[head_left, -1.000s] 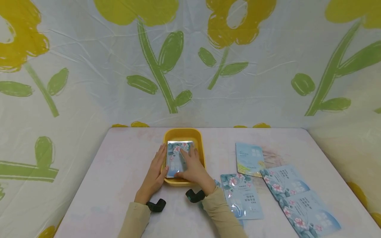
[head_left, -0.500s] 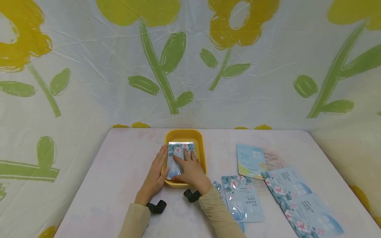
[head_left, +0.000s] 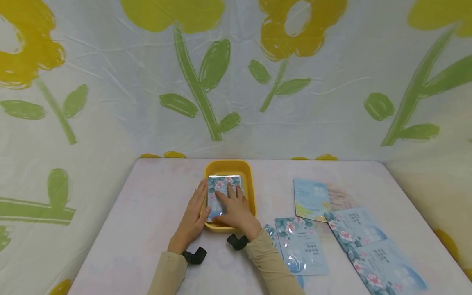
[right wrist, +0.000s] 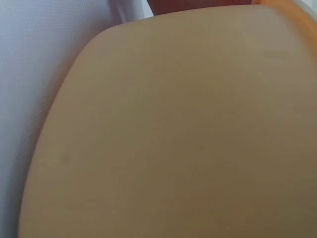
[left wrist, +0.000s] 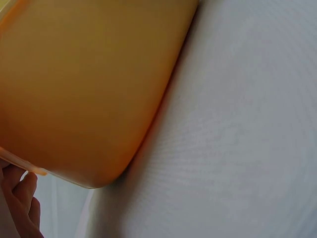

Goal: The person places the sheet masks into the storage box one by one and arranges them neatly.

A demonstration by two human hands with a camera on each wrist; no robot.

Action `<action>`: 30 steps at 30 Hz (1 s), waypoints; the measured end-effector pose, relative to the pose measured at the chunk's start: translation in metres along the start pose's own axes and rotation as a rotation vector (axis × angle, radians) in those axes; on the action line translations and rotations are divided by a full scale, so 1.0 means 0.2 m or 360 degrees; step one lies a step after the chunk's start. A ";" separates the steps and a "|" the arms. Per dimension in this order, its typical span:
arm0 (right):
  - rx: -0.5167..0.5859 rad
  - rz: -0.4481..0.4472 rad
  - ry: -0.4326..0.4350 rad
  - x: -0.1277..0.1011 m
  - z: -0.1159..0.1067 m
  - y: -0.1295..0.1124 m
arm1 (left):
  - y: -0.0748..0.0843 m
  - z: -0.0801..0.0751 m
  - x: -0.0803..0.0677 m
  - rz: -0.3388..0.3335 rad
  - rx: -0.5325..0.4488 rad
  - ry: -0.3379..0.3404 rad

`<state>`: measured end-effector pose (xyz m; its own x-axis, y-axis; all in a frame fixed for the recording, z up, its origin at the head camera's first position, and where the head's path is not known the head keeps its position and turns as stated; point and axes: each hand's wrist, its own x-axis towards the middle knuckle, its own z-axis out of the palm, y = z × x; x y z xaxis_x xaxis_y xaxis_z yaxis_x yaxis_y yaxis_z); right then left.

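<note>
Head view: the right hand (head_left: 237,209), fingers spread, is pressing lightly on or resting over a packet (head_left: 220,185) inside the yellow tray (head_left: 229,167); the left hand (head_left: 191,215), fingers extended, is lying along its side. Right of the right hand, loose packets (head_left: 302,246) are lying outside, on the pale table (head_left: 140,233). Beyond both hands, flowered cloth (head_left: 140,73) is hanging.

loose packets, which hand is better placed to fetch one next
Probably the right hand: it is nearer the loose packets, while the left hand lies along the opposite side of the tray.
</note>
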<state>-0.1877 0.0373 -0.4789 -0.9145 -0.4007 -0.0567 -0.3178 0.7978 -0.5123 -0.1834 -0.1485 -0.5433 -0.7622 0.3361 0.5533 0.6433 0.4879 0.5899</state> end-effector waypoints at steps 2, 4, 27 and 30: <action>0.0015 -0.0034 0.0046 0.00 0.00 0.00 | 0.00 0.00 0.00 0.0004 0.0002 0.0002; 0.0038 -0.0090 0.0146 0.00 -0.01 0.01 | -0.01 0.00 0.00 0.0004 0.0010 0.0007; 0.0512 -0.0533 0.1482 -0.07 -0.23 0.50 | 0.02 -0.01 0.00 -0.0024 0.0051 0.0006; 0.0509 -0.0448 0.1562 -0.09 -0.25 0.59 | 0.02 -0.01 0.00 -0.0024 0.0048 0.0003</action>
<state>-0.2209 0.1606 -0.4954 -0.6652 0.0992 0.7400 -0.5990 0.5209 -0.6082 -0.1798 -0.1479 -0.5400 -0.7716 0.3270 0.5456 0.6294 0.5167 0.5804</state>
